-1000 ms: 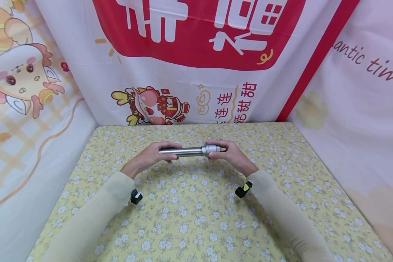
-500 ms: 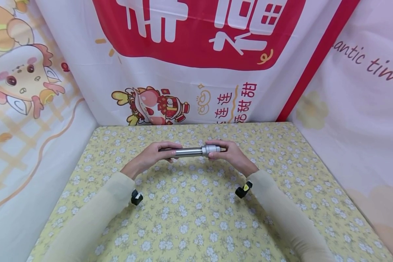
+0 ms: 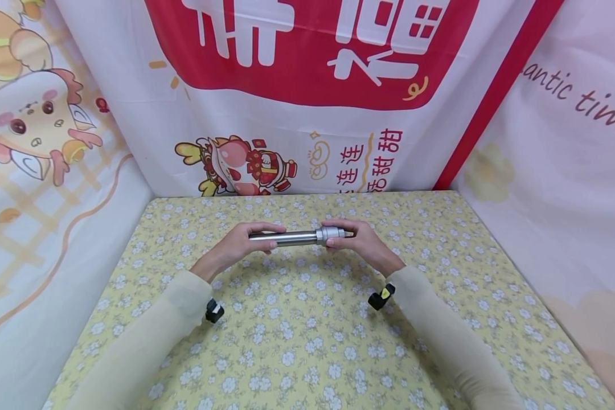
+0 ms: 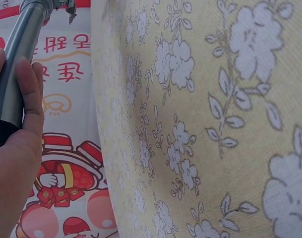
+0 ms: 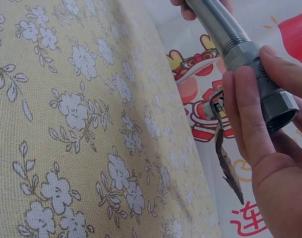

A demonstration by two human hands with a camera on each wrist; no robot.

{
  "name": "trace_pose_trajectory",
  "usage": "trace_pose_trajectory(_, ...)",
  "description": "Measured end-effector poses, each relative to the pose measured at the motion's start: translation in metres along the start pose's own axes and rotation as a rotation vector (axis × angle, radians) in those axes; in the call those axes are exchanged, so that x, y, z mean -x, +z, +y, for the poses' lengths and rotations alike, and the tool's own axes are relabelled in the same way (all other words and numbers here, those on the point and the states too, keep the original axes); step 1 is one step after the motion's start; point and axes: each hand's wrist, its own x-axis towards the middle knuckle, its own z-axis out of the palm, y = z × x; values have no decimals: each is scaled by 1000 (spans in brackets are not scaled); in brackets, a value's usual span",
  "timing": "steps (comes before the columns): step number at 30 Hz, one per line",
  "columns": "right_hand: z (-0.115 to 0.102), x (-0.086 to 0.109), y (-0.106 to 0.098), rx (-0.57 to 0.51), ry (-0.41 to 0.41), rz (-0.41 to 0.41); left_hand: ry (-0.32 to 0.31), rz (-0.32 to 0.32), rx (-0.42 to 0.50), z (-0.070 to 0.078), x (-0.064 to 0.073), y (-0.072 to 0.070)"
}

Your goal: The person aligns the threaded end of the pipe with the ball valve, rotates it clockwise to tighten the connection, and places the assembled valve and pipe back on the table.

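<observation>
A smooth steel pipe (image 3: 294, 238) is held level above the table by both hands. My left hand (image 3: 236, 245) grips its left part, thumb and fingers on opposite sides; in the left wrist view the pipe's open dark end (image 4: 4, 130) lies against the palm. On the pipe's other end sits a grey metal ball valve (image 3: 332, 233), gripped by my right hand (image 3: 365, 244). The right wrist view shows a few bare pipe threads (image 5: 234, 41) outside the valve's hex collar (image 5: 241, 55). From the valve's side hangs a flat lever handle (image 5: 225, 161). Fingers hide part of the valve body.
A yellow flowered cloth (image 3: 297, 341) covers the table. Printed fabric walls (image 3: 307, 122) stand at the back and on both sides. Small black wrist cameras (image 3: 381, 296) sit at both cuffs.
My left thumb and fingers shift slightly on the pipe, the thumb moving up and then back down. My right hand and the valve stay in place.
</observation>
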Motion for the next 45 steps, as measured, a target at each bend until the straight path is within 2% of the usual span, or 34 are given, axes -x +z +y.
trace_pose_trajectory(7,0,-1,0,-2,-9,-3,6,23,-50,1,1,1)
trace_pose_trajectory(14,1,-1,1,-6,-11,-1,21,-9,-80,1,-1,0)
trace_pose_trajectory(26,0,0,0,-10,-7,-3,-2,-36,-131,3,-5,-3)
trace_pose_trajectory(35,1,-1,0,-7,-6,0,1,-52,-94,4,-5,-3)
trace_pose_trajectory(45,2,-1,0,-5,-5,-10,-25,-44,45,-4,-5,-5)
